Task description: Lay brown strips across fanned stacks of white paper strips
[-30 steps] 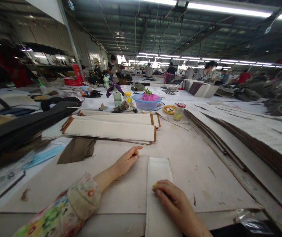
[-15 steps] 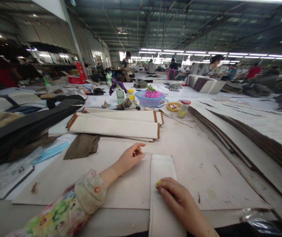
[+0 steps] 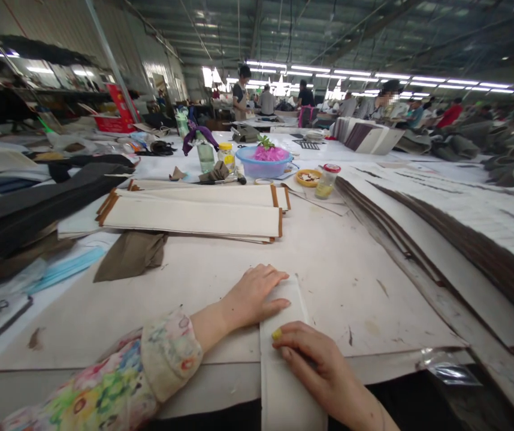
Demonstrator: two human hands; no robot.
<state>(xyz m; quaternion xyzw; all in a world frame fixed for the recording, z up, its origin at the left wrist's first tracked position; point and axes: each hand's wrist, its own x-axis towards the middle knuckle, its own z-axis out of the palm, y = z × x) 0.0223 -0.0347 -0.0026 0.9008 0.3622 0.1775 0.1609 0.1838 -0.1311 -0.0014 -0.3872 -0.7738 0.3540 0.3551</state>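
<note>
A long off-white strip [image 3: 279,383] lies lengthwise before me on the table, running away from my body. My left hand [image 3: 259,293] reaches across to its far left edge, fingers stretched out and open, fingertips on the strip. Nearer to me, my right hand [image 3: 317,359] rests on the strip's right side with fingers loosely bent and a gap between thumb and forefinger. Something yellow [image 3: 277,333] covers a fingertip of that hand; I cannot make out what it is. Beyond the hands lies a stack of cream panels [image 3: 194,218] with brown ends.
A large pale sheet [image 3: 212,263] covers the work surface. Brown cloth [image 3: 131,256] and a blue mask [image 3: 68,269] lie left. Farther back stand a blue basin [image 3: 261,167], a red-lidded jar [image 3: 327,182] and a yellow dish [image 3: 306,178]. Layered panels [image 3: 446,239] flank the right; people work behind.
My left hand has moved right and down onto the strip's far end, its fingers straightening from a curl. My right hand stays on the strip. The view has shifted slightly.
</note>
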